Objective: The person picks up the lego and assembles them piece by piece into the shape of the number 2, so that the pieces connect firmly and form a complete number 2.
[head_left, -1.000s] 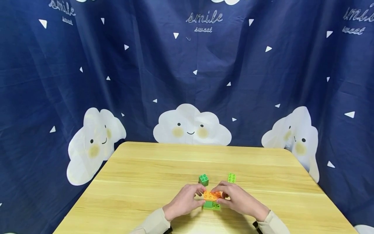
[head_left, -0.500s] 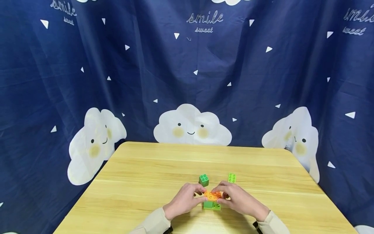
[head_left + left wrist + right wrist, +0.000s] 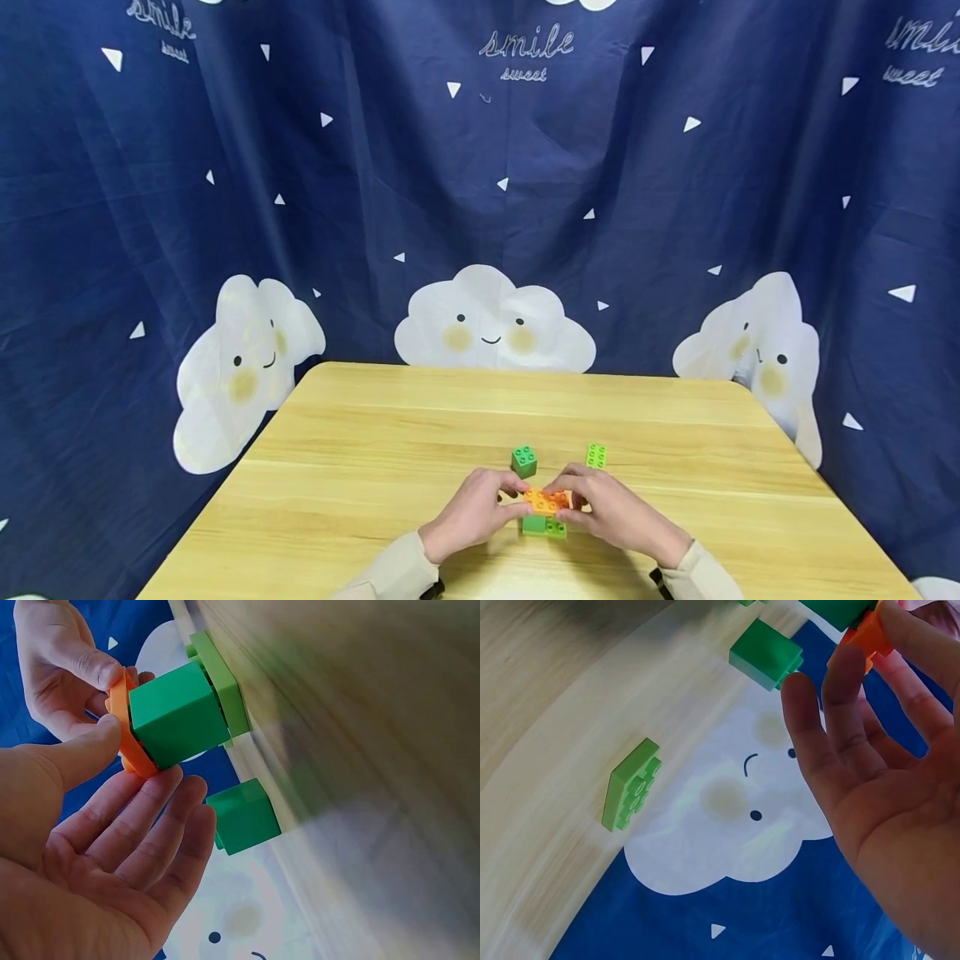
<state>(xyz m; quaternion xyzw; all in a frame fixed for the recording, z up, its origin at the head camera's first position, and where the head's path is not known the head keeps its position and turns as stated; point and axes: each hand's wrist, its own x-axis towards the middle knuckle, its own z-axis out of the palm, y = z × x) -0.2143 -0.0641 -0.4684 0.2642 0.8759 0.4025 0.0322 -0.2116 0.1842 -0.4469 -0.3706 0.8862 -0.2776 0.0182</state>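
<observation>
Both hands are at a flat orange building brick [image 3: 541, 503] near the front middle of the table. My left hand [image 3: 477, 510] pinches its left end between thumb and fingers. The right hand [image 3: 613, 508] pinches the other end the same way. In the left wrist view the orange brick [image 3: 129, 727] lies against the top of a dark green block [image 3: 180, 712]. That block sits on a flat lime green brick [image 3: 223, 686], whose bare studs show on one side in the head view. The right wrist view catches only part of the orange brick [image 3: 870, 637] behind the fingers.
A second dark green block [image 3: 523, 462] stands just beyond the hands. Another flat lime green brick [image 3: 596, 456] lies behind the right hand, studs up. The wooden table [image 3: 360, 467] reaches back to a dark blue curtain [image 3: 450, 208] with cloud faces.
</observation>
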